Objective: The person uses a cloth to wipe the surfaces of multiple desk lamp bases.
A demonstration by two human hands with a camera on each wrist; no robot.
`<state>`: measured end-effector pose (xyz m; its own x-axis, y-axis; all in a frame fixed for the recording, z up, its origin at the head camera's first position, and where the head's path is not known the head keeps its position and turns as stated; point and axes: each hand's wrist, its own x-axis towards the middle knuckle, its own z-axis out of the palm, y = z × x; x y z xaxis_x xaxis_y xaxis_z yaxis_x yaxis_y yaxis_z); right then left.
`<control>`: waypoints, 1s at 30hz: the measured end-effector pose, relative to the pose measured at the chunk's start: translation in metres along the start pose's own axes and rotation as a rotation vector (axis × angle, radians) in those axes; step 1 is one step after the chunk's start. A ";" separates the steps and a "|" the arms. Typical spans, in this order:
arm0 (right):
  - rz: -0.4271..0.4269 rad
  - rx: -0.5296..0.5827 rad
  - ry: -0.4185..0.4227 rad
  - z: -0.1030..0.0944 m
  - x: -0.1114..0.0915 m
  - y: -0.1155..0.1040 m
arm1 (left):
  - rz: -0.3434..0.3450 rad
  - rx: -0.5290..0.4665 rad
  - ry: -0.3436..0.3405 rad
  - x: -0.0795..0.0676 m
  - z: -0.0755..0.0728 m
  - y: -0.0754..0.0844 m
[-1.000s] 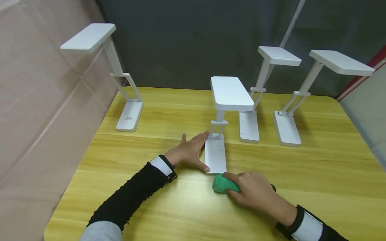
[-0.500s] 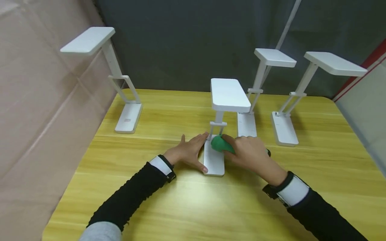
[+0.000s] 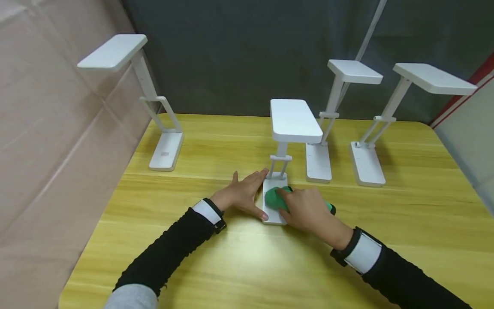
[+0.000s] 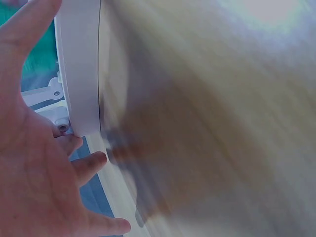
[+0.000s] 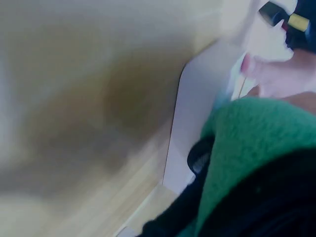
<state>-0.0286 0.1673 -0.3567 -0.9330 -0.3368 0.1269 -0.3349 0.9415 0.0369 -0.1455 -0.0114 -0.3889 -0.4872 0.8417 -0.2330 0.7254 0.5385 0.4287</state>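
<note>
Fabric (image 3: 58, 150) in pale pink is hanging along the left side, and beside it a white desk lamp (image 3: 143, 76) is standing far left on the wooden table (image 3: 409, 244), its flat head reaching out leftward. From the near left, a black sleeve (image 3: 166, 253) is leading to the left hand (image 3: 243, 193). That hand is spreading wide: its thumb is touching the near left corner of the nearest lamp (image 3: 296, 121), and its other fingers are reaching toward the far end of that base (image 3: 275, 181). Green cloth (image 3: 275, 199) is sitting bunched over the top of the base. The right hand (image 3: 306, 210) is gripping it from the right, thumb and index finger pinching it, while its dark end is poking out beyond; I'm not making out how the remaining fingers are lying. Farther back, another lamp (image 3: 335, 96) is standing just right of the nearest one, and the rightmost lamp (image 3: 395, 98) is standing beside it, its head pointing right.
</note>
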 end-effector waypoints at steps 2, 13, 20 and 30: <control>-0.022 0.027 -0.030 -0.003 -0.010 -0.002 | -0.006 0.003 -0.004 0.001 0.000 0.001; -0.194 0.344 -0.105 -0.007 -0.046 -0.009 | 0.002 0.008 0.006 0.002 0.001 -0.005; -0.260 0.328 -0.046 -0.004 -0.052 -0.013 | 0.022 -0.014 -0.010 0.013 -0.006 -0.014; -0.245 0.380 -0.104 -0.001 -0.057 -0.009 | -0.005 -0.038 -0.039 0.041 -0.025 -0.026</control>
<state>0.0272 0.1780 -0.3633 -0.8223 -0.5660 0.0589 -0.5533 0.7710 -0.3152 -0.1964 0.0079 -0.3879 -0.4713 0.8401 -0.2686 0.7036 0.5417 0.4599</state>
